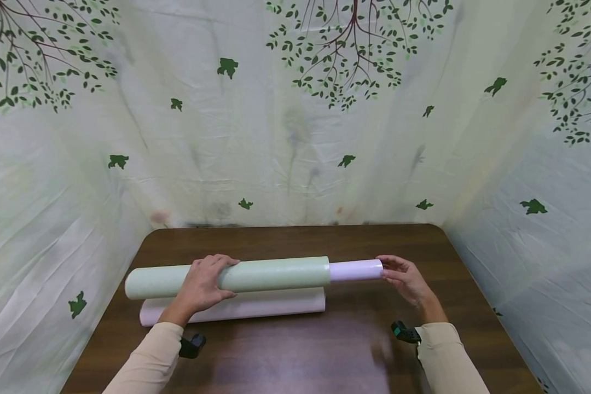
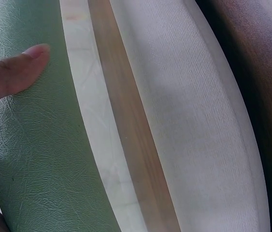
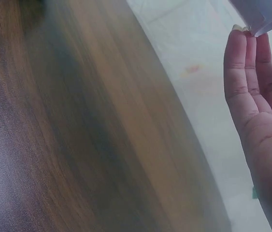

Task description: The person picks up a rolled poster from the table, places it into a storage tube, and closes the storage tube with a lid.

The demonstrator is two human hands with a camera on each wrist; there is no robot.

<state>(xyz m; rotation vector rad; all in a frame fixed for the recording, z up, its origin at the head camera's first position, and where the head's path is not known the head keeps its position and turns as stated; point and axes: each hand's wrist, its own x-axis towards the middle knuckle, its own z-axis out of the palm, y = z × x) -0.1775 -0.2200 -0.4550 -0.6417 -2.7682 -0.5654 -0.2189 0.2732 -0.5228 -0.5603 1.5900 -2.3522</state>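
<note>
The pale green roll of vinyl-like sheet (image 1: pixel 280 275) lies crosswise over the dark brown wood-grain table (image 1: pixel 256 241), seemingly held up above it, just beyond the whitish cylindrical roll of finely textured sheet (image 1: pixel 280 304), with a gap between the two in the left wrist view. A slim, glossy lilac tube (image 1: pixel 355 270) juts out of its right end. The left hand (image 1: pixel 204 282) grips the pale green roll left of its middle, spread wide over the top with the thumb on the near side; the right hand (image 1: pixel 407 280) is nearly closed around the lilac tube's free end, pinching its rim lightly with the fingertips. The pale green roll looks moderately light for its bulk, firm as a wound whole yet likely to give a little under hard pressure; its crinkled, leathery surface should offer fair friction, though its girth is too great for full encirclement. The lilac tube looks smoother and more slippery, and its thin rim could bend or crease, so a fuller wrap behind the end would probably be surer than fingertips. The pale green roll itself is best held near its middle, where the weight should balance. Whether the lilac tube slides freely inside, I cannot tell.
</note>
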